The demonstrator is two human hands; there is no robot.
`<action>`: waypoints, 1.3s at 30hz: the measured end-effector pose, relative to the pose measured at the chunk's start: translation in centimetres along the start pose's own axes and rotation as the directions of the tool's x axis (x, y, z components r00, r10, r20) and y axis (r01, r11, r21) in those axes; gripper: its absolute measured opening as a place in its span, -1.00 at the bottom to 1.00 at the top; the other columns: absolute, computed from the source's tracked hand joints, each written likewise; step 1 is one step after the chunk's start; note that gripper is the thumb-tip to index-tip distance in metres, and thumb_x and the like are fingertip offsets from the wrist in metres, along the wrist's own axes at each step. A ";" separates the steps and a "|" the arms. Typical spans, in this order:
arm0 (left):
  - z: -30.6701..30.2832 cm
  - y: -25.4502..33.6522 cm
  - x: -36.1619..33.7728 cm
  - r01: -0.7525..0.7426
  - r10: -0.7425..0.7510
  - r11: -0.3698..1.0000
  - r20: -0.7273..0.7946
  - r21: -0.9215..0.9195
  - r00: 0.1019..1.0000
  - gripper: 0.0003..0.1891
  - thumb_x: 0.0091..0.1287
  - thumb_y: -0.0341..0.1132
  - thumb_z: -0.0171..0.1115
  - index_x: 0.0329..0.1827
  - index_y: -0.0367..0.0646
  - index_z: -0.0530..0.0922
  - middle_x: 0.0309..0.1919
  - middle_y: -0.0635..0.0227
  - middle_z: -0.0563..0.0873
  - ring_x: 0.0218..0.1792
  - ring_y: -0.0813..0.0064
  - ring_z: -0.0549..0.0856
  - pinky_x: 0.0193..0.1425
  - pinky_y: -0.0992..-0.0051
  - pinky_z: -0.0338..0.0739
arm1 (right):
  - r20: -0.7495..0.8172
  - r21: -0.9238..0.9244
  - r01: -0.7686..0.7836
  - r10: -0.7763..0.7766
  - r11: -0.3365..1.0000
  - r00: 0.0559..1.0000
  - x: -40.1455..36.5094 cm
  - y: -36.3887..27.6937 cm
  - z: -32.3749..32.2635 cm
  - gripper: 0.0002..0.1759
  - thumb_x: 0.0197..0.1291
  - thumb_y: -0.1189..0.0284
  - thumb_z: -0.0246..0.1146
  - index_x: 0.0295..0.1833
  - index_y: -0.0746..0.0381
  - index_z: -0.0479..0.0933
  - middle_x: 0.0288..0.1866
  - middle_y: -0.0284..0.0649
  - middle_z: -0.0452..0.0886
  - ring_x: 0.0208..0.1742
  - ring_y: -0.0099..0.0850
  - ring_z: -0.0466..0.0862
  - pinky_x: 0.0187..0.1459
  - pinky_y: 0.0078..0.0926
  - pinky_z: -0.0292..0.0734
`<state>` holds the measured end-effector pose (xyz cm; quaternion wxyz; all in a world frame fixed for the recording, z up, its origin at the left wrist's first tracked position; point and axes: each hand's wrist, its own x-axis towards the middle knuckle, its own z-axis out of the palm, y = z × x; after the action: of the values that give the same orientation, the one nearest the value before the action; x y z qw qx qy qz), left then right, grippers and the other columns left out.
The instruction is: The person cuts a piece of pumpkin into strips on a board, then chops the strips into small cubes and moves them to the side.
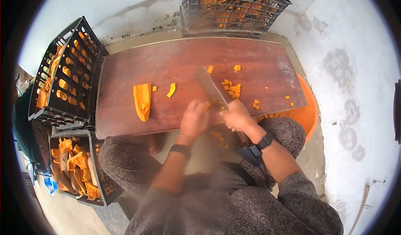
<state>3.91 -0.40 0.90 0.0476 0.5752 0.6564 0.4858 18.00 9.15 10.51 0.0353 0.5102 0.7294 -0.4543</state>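
My right hand [237, 115] is closed round the handle of a knife [218, 92], its broad blade slanting up and left over the reddish-brown board [175, 59]. My left hand [194, 118], slightly blurred, curls its fingers at a small orange pumpkin piece [207, 105] just left of the blade; the fingers hide most of it. Right of the blade lies a loose cluster of pumpkin cubes [234, 88]. A long pumpkin wedge [142, 101] rests on the left of the board, with a curved pumpkin strip [171, 90] beside it.
Black crates stand at the left [69, 74] and back [234, 9], holding orange pieces. A lower crate [92, 151] holds pumpkin pieces and peelings. An orange tub [310, 109] sits partly under the board's right end. My knees are under the near edge; a white wall [355, 38] rises at right.
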 end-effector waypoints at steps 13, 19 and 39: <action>0.6 -0.1 -0.2 0.045 -0.043 0.995 -0.018 0.085 0.999 -0.78 0.14 -0.48 0.33 -0.14 -0.18 0.56 -0.16 0.12 0.63 -0.14 0.00 0.66 -0.07 0.16 0.61 | -0.088 -0.344 0.171 -0.213 0.923 0.973 -3.2 0.3 0.1 -0.65 0.21 0.30 0.27 -0.28 0.47 0.65 -0.32 0.26 0.65 -0.17 0.12 0.70 -0.07 -0.08 0.57; 0.4 0.2 0.0 0.031 -0.030 0.998 -0.015 0.052 0.999 -0.82 0.18 -0.49 0.25 -0.15 -0.16 0.59 -0.22 0.13 0.64 -0.14 0.01 0.65 -0.07 0.11 0.59 | -0.049 -0.420 0.123 -0.158 0.899 0.986 -3.1 -0.3 -0.2 -0.75 0.17 0.36 0.30 -0.25 0.36 0.68 -0.23 0.14 0.70 -0.09 0.07 0.70 -0.03 -0.07 0.57; 0.2 -0.7 0.0 -0.004 0.003 1.000 0.052 0.011 0.999 -0.84 0.20 -0.52 0.26 -0.17 -0.16 0.62 -0.27 0.14 0.65 -0.17 0.01 0.64 -0.08 0.17 0.58 | 0.069 -0.359 0.096 -0.077 0.928 0.995 -0.4 -2.1 0.2 -0.79 0.08 0.48 0.18 -0.37 0.43 0.64 -0.57 0.08 0.64 -0.47 -0.07 0.74 -0.31 -0.21 0.63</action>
<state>3.56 -0.14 0.36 0.0605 0.5889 0.6568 0.4672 16.50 8.55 11.92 0.1279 0.4501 0.8211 -0.3269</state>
